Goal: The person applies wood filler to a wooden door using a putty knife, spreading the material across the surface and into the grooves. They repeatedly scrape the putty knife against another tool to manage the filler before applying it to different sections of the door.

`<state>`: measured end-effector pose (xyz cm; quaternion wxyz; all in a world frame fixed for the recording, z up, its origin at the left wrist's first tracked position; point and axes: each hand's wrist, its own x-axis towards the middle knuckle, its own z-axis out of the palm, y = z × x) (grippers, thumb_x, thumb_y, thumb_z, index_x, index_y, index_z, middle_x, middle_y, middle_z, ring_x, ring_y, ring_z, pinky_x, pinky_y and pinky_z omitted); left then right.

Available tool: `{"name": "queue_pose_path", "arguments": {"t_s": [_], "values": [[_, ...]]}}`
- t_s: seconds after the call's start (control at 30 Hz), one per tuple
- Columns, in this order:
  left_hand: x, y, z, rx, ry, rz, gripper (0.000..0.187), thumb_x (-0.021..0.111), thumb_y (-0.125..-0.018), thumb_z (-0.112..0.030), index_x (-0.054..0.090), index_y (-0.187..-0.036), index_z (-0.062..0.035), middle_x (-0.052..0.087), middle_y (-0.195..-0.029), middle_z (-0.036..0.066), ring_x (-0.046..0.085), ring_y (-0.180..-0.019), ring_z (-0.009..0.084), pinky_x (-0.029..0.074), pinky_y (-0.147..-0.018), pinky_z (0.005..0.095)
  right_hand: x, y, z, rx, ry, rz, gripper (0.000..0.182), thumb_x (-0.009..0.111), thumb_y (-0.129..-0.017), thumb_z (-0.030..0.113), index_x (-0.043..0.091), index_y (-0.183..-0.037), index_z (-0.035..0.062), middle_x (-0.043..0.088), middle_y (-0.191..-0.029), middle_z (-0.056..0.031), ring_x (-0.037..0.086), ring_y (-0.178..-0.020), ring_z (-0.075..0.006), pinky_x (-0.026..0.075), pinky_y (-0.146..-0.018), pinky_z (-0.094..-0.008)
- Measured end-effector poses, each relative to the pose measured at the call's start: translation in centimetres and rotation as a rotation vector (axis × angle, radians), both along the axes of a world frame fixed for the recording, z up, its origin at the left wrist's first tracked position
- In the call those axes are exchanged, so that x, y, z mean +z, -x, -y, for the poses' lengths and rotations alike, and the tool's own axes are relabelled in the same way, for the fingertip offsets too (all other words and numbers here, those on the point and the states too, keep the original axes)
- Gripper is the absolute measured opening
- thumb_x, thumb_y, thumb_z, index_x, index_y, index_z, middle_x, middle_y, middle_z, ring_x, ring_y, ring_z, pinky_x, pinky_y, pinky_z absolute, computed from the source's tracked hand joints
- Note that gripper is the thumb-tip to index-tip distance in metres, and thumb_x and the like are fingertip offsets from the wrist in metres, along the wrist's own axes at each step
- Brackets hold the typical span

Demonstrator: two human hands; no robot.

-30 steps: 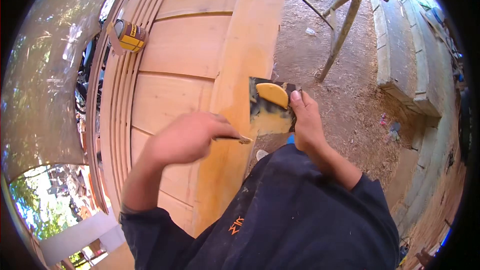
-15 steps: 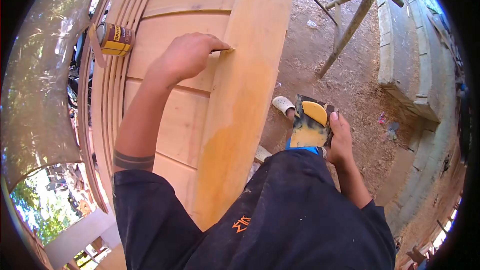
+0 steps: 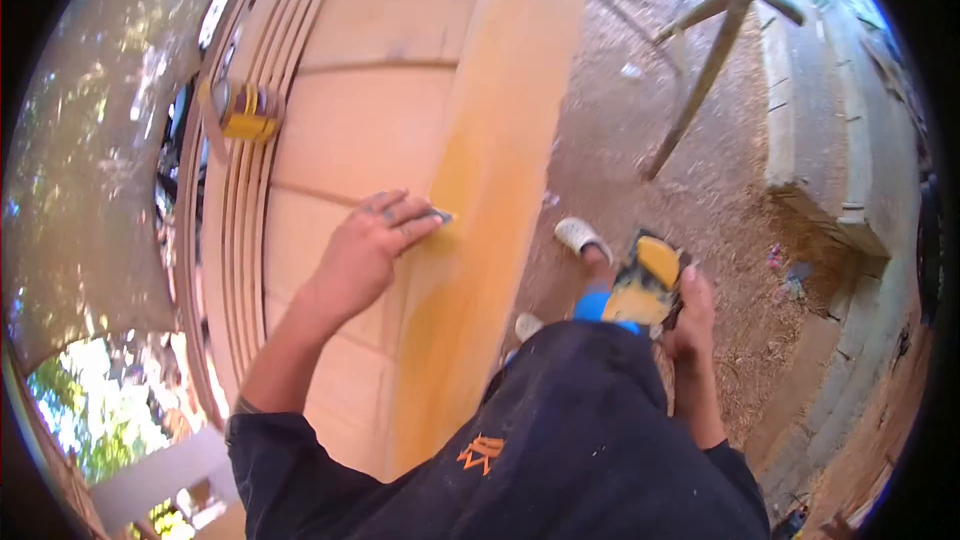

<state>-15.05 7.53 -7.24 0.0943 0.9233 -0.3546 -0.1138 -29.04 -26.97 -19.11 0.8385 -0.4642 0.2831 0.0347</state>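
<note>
My left hand (image 3: 372, 245) is closed on a small thin scraper (image 3: 440, 215), most of it hidden by the fingers. Its edge rests at the inner side of the long stile of a pale wooden panelled door (image 3: 505, 110). Yellowish paste is smeared along that stile, darker toward my body. Off the door's right edge, my right hand (image 3: 692, 315) grips a dark flat board (image 3: 640, 295) by its side. The board carries spread yellow paste and a thick yellow half-round piece (image 3: 658, 260).
A yellow and brown can (image 3: 248, 110) lies tipped at the door's left, near stacked grooved boards (image 3: 275, 40). A wooden trestle leg (image 3: 700, 85) stands beyond the right edge. Concrete blocks (image 3: 825, 130) line the dirt ground. My shoe (image 3: 580, 235) shows below.
My left hand has come down the stile toward my body with the scraper. The right hand and its board have shifted slightly down and right in view; the view itself has also moved.
</note>
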Motion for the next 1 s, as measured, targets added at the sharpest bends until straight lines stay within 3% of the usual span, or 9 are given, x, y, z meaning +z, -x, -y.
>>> {"name": "queue_pose_path", "arguments": {"t_s": [0.1,0.2,0.33,0.4,0.57,0.6,0.67,0.77,1.0], "values": [[0.9,-7.6,3.6,-0.024,-0.006,-0.001,0.049,0.044,-0.067,0.01,0.061,-0.108,-0.0094,0.059,-0.11,0.009,0.053,-0.105,0.0298,0.043,-0.09,0.0356,-0.8,0.6,0.8,-0.067,0.059,-0.044,0.034,0.04,-0.094,0.024,0.051,-0.111,-0.0038,0.059,-0.103,-0.0103,0.058,-0.093,-0.0187,0.045,-0.085,-0.0323],[0.5,-13.8,6.2,-0.072,-0.078,-0.097,0.049,0.044,-0.067,0.01,0.061,-0.109,-0.0098,0.061,-0.108,0.009,0.055,-0.102,0.0273,0.045,-0.087,0.0342,1.5,-0.1,0.9,-0.03,-0.072,0.056,0.034,0.039,-0.094,0.023,0.05,-0.111,-0.0043,0.059,-0.102,-0.0112,0.058,-0.092,-0.0202,0.046,-0.084,-0.032],[0.8,-16.0,8.6,-0.058,-0.306,-0.251,0.048,0.048,-0.067,0.007,0.062,-0.109,-0.0132,0.062,-0.105,0.009,0.056,-0.099,0.0264,0.046,-0.085,0.0346,1.5,-0.2,1.7,-0.021,-0.051,0.062,0.034,0.039,-0.095,0.023,0.051,-0.111,-0.0044,0.06,-0.101,-0.0105,0.059,-0.089,-0.0187,0.047,-0.082,-0.0309],[0.3,-15.7,8.7,-0.062,-0.24,-0.201,0.045,0.052,-0.066,0.005,0.065,-0.103,-0.0173,0.063,-0.102,0.008,0.057,-0.097,0.0261,0.046,-0.083,0.035,0.6,-0.4,2.2,0.001,-0.042,0.049,0.034,0.039,-0.095,0.023,0.051,-0.111,-0.0042,0.06,-0.101,-0.01,0.059,-0.089,-0.0181,0.047,-0.081,-0.0305],[-1.9,-12.5,5.9,-0.049,-0.108,-0.13,0.036,0.055,-0.067,0.002,0.067,-0.096,-0.0154,0.065,-0.095,0.008,0.059,-0.092,0.0258,0.047,-0.078,0.035,-0.4,-3.0,1.6,0.082,0.004,0.031,0.034,0.039,-0.094,0.024,0.052,-0.109,-0.0028,0.059,-0.1,-0.0109,0.058,-0.089,-0.0178,0.046,-0.08,-0.0292],[-2.7,-11.7,5.3,-0.027,-0.109,-0.138,0.034,0.055,-0.068,0.001,0.068,-0.095,-0.0147,0.065,-0.092,0.009,0.059,-0.09,0.0258,0.048,-0.077,0.0351,-2.4,-3.0,2.4,0.102,0.319,0.015,0.034,0.039,-0.094,0.025,0.052,-0.109,-0.0025,0.059,-0.101,-0.0113,0.058,-0.09,-0.0186,0.046,-0.08,-0.0291],[-2.7,-8.6,4.1,0.032,-0.158,-0.155,0.03,0.056,-0.068,0.0,0.068,-0.092,-0.0134,0.065,-0.087,0.011,0.061,-0.085,0.0266,0.048,-0.074,0.0352,-1.4,-2.5,1.6,0.146,0.467,0.016,0.033,0.039,-0.094,0.025,0.052,-0.109,-0.0018,0.059,-0.102,-0.0116,0.058,-0.091,-0.0198,0.046,-0.081,-0.0295],[-2.6,-3.5,1.3,0.015,-0.149,-0.123,0.031,0.056,-0.067,0.002,0.068,-0.091,-0.0127,0.065,-0.088,0.007,0.06,-0.086,0.0254,0.047,-0.074,0.0345,4.5,-1.8,-1.5,0.166,0.054,0.159,0.036,0.04,-0.094,0.028,0.049,-0.115,0.0,0.058,-0.108,-0.0101,0.059,-0.096,-0.0201,0.048,-0.084,-0.033],[-2.9,6.5,-3.3,0.011,-0.095,-0.046,0.033,0.058,-0.064,0.004,0.068,-0.091,-0.012,0.064,-0.086,0.006,0.059,-0.085,0.025,0.047,-0.074,0.0339,4.1,7.1,-5.0,0.095,0.018,0.154,0.032,0.039,-0.095,0.025,0.049,-0.111,-0.0007,0.06,-0.102,-0.0103,0.06,-0.091,-0.0192,0.049,-0.082,-0.0325]]}}
